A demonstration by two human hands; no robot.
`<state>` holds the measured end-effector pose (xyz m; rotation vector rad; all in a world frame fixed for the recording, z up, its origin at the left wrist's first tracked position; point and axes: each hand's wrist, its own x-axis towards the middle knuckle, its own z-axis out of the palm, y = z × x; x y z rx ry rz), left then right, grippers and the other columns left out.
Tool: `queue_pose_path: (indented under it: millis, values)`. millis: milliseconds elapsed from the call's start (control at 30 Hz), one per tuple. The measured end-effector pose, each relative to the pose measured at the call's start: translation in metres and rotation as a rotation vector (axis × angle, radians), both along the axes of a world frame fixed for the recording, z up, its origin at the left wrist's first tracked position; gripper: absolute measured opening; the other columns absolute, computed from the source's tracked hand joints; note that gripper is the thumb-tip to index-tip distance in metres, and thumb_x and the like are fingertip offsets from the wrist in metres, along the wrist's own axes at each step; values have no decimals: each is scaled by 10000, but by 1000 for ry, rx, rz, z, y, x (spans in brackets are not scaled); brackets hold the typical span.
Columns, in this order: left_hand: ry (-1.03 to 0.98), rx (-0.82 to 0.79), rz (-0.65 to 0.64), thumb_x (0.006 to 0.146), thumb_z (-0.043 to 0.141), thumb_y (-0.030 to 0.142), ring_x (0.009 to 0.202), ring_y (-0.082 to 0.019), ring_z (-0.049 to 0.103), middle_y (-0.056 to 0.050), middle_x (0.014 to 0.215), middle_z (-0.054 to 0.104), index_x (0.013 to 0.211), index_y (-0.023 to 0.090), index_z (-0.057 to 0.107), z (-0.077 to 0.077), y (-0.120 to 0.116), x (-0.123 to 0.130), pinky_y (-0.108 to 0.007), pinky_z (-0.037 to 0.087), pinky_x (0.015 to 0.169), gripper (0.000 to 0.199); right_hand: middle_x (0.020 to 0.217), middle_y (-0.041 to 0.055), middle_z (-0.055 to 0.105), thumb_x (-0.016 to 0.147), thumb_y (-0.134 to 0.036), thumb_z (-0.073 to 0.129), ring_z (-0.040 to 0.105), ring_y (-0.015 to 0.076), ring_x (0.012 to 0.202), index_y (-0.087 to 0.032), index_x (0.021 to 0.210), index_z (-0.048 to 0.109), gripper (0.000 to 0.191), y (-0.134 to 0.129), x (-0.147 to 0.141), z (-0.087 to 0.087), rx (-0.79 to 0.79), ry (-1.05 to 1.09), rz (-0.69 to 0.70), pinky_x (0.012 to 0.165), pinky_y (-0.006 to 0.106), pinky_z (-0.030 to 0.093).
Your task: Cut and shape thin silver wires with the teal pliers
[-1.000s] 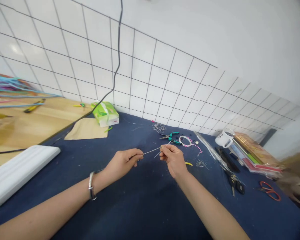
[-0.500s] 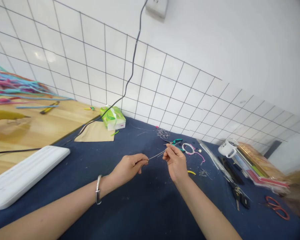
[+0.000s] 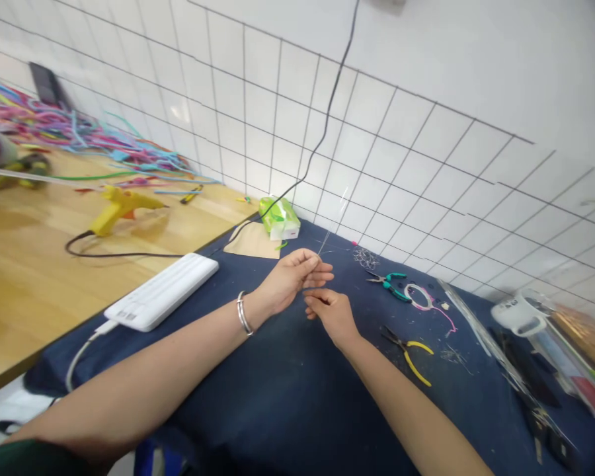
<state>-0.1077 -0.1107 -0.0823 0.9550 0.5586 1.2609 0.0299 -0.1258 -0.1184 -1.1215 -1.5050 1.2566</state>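
My left hand [image 3: 300, 274] is raised over the dark blue cloth, thumb and index finger pinched on thin wires [image 3: 323, 243]. Their free ends point up toward the wall and are blurred. Just below it, my right hand [image 3: 330, 312] has its thumb and index finger pressed together; whatever they grip is too small to make out. To the right of my right hand lie yellow-handled pliers [image 3: 410, 357]. Teal-handled pliers [image 3: 391, 284] rest farther back, beside a white ring with a pink strand [image 3: 419, 297].
A white power bank [image 3: 163, 291] with a cable lies left. Behind my hands stand a green tissue pack [image 3: 280, 218] and a wire tangle [image 3: 365, 258]. A yellow glue gun [image 3: 123, 206] sits on the wooden table. A white mug [image 3: 520, 314] is at the right.
The view has swung left, bringing the glue gun and yellow pliers into fuller view. My hands have come closer together, and the wires now point upward from my left hand instead of stretching between both.
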Motion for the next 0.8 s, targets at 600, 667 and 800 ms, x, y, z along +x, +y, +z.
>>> queue_pose_path:
  millis: [600,667,800]
  values:
    - [-94,189,-7,823,532,327,395,-28,318,14,644,546,844,165,497,4,3,-15,-160,170,361,167,684,-9,614,726,-308,601,589,127,604,-202,773,688,145,9,-31,-13,61,-57,208,605,284,515]
    - [-103,201,-18,826,528,321,388,-26,294,17,630,540,837,165,492,3,2,-15,-162,157,363,160,697,-11,606,734,-303,594,585,125,616,-206,760,685,135,10,-30,-11,84,-65,224,622,284,513]
    - [-93,202,-62,825,529,317,376,-24,261,19,605,533,832,164,491,-4,3,-13,-164,144,359,158,694,-11,600,745,-298,581,580,124,599,-203,748,678,135,11,-28,-16,116,-107,241,595,274,505]
